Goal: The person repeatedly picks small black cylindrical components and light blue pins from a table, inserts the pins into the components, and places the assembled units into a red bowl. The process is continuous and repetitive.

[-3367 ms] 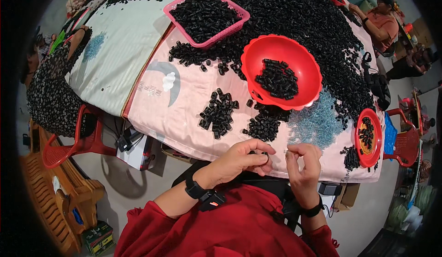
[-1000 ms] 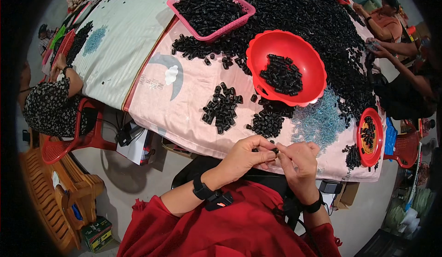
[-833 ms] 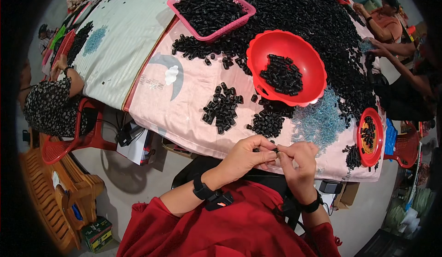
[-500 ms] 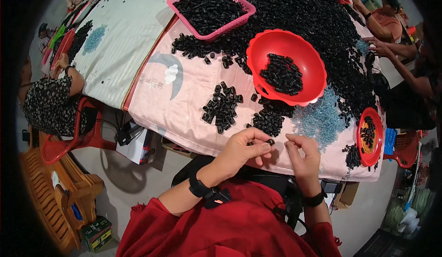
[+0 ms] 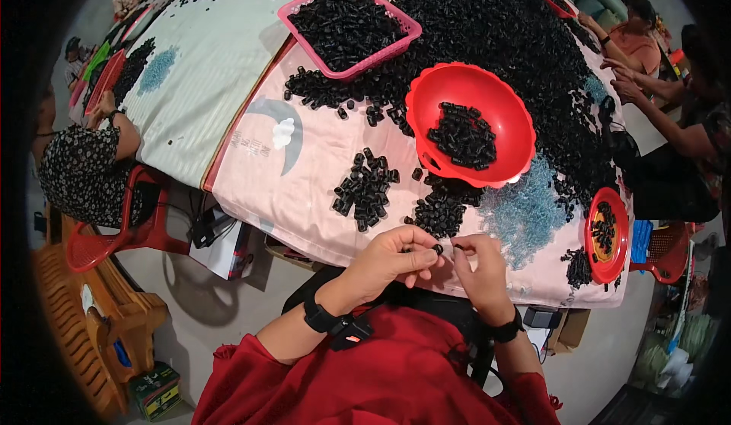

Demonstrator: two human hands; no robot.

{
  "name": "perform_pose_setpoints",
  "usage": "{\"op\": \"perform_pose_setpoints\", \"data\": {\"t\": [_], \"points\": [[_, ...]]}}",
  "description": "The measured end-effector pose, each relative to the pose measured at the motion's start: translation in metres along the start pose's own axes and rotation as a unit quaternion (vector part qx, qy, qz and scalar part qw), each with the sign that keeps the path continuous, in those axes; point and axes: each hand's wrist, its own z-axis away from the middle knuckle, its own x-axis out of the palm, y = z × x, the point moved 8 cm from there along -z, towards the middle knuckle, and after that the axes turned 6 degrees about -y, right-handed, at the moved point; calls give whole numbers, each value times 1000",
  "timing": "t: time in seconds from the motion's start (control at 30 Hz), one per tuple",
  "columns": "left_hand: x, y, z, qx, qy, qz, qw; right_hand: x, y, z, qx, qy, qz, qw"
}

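Observation:
My left hand [image 5: 392,261] is closed, with a small black plastic cap [image 5: 437,249] pinched between thumb and forefinger. Just to its right, my right hand [image 5: 481,269] is closed in a pinch; a tiny dark bit shows at its fingertips, too small to name. Both hands hover over the table's front edge, their fingertips close together but apart. Beyond them lie a small heap of black caps [image 5: 438,215] and a heap of clear bluish small pieces [image 5: 525,210]. Another cluster of black pieces [image 5: 365,190] is at the left.
A red scalloped bowl [image 5: 506,94] and a pink basket [image 5: 401,43] hold black pieces. A huge black pile [image 5: 502,21] covers the table's far side. At right stands a red dish [image 5: 623,231]. Co-workers sit at both sides, one on a red chair [image 5: 156,223].
My right hand has moved left and slightly down, bringing its fingertips nearer the cap in my left hand. My left hand has shifted a little left and down in the picture.

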Motion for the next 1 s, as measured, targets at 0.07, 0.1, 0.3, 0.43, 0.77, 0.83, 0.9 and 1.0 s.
{"op": "perform_pose_setpoints", "data": {"t": [0.07, 0.1, 0.3, 0.43, 0.77, 0.83, 0.9, 1.0], "points": [[4, -2, 0, -6, -17, -5, 1000, -10, -3, 1, 22, -2, -89, 996], [8, -2, 0, -10, -19, -1, 1000, -17, -12, 0, -8, -1, -65, 998], [18, -3, -4, -22, -43, -8, 999, -45, -54, -1, -81, 49, 3, 996], [16, -2, -3, -17, -34, -18, 999, -50, -61, 2, -74, 49, 0, 996], [18, -5, -4, 0, -29, -26, 999, -54, -76, 5, -103, 50, 57, 992], [18, -5, -4, 6, -23, -47, 999, -51, -68, 7, -79, 48, 20, 996], [18, -5, -4, 3, -13, -67, 998, -49, -67, 8, -79, 50, 7, 996], [20, -3, -2, -2, -6, -82, 997, -49, -77, 6, -116, 63, 40, 990]]}}
